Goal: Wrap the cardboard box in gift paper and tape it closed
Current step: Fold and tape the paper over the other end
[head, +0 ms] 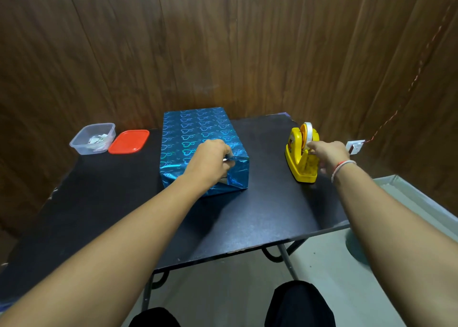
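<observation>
A box wrapped in shiny blue heart-patterned gift paper point(195, 133) lies on the black table point(260, 217), its near end folded. My left hand point(210, 157) rests on the near top edge of the box, fingers curled down over the folded paper flap. To the right stands a yellow tape dispenser point(301, 160) with a white tape roll point(308, 131). My right hand point(327, 153) is at the dispenser's front, fingers pinching the tape end at the cutter.
A clear plastic container point(93, 138) with paper scraps and its red lid point(128, 141) sit at the table's far left. Wooden panel walls close in behind. A white switch point(355, 147) with a red cord is on the right wall. My knees show below the table edge.
</observation>
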